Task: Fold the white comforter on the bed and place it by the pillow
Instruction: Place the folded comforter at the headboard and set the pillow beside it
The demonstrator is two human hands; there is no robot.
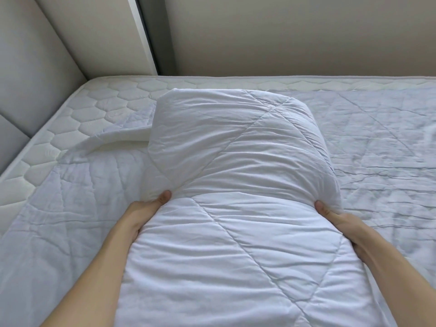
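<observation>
- The left hand (141, 210) and the right hand (335, 214) each pinch a side of the white comforter (236, 185), thumbs on top.
- The comforter lies in a thick folded strip along the bed (70, 119).
- Behind it stands the wall (283, 31).

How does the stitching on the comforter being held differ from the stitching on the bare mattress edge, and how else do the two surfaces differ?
The comforter has long diagonal seams forming large diamonds; the mattress has small hexagon quilting. The comforter is creased and bunched, pinched at its sides by the left hand and right hand; the mattress edge lies flat and smooth. Both are white and quilted.
</observation>
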